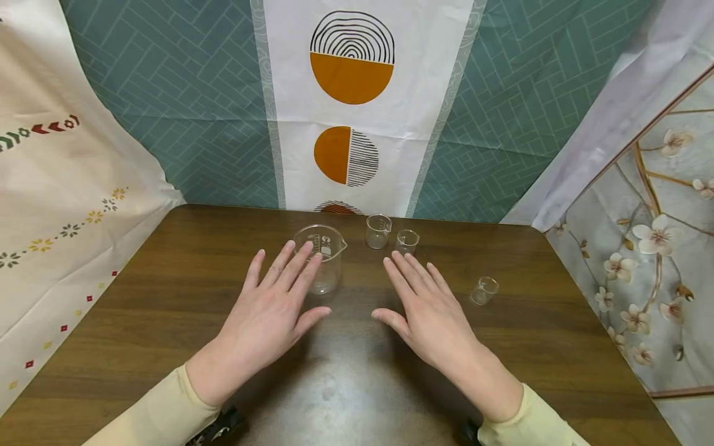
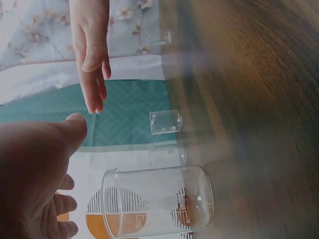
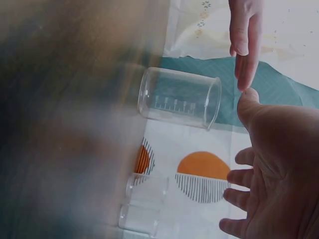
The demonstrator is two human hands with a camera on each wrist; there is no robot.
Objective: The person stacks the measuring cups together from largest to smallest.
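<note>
Both hands hover above the table, palms down and fingers spread, holding nothing. My left hand (image 1: 270, 316) is nearest a large glass beaker (image 1: 326, 272) with a pour spout and white markings; its fingers overlap the beaker's left side in the head view. My right hand (image 1: 429, 316) is held in front of a small beaker (image 1: 408, 239), its fingertips overlapping that beaker's base. Just left of it stands another small beaker (image 1: 378, 232). The smallest beaker (image 1: 484, 291) stands alone, right of my right hand. In the left wrist view the large beaker (image 2: 157, 201) stands upright below the fingers.
The brown wooden table (image 1: 334, 396) has its back edge along a green and white curtain (image 1: 223, 155). A cream cloth (image 1: 67, 217) hangs at the left, a flowered cloth (image 1: 641, 297) at the right. All the beakers stand toward the back half.
</note>
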